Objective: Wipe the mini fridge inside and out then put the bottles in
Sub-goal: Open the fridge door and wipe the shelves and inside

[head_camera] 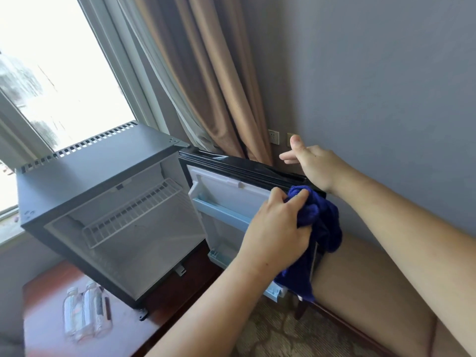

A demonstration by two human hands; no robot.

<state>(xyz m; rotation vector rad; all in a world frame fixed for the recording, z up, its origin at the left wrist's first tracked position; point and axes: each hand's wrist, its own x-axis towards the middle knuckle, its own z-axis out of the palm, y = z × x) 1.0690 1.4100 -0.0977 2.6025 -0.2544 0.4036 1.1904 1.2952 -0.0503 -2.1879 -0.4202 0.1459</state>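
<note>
A dark grey mini fridge (98, 161) stands on a red-brown wooden table (46, 333), its door (231, 194) swung wide open to the right. Inside are white walls and a white wire shelf (128, 215). My left hand (275, 228) grips a bunched blue cloth (322, 222) against the inner side of the door near its outer edge. My right hand (311, 161) rests over the top outer corner of the door, thumb up and fingers straight. Three clear water bottles (87, 313) lie on the table in front of the fridge.
A window (51, 73) is behind the fridge and a tan curtain (206, 73) hangs beside it. A grey wall with sockets (274, 137) is behind the door. A beige upholstered seat (373, 292) sits under the door, over patterned carpet (270, 336).
</note>
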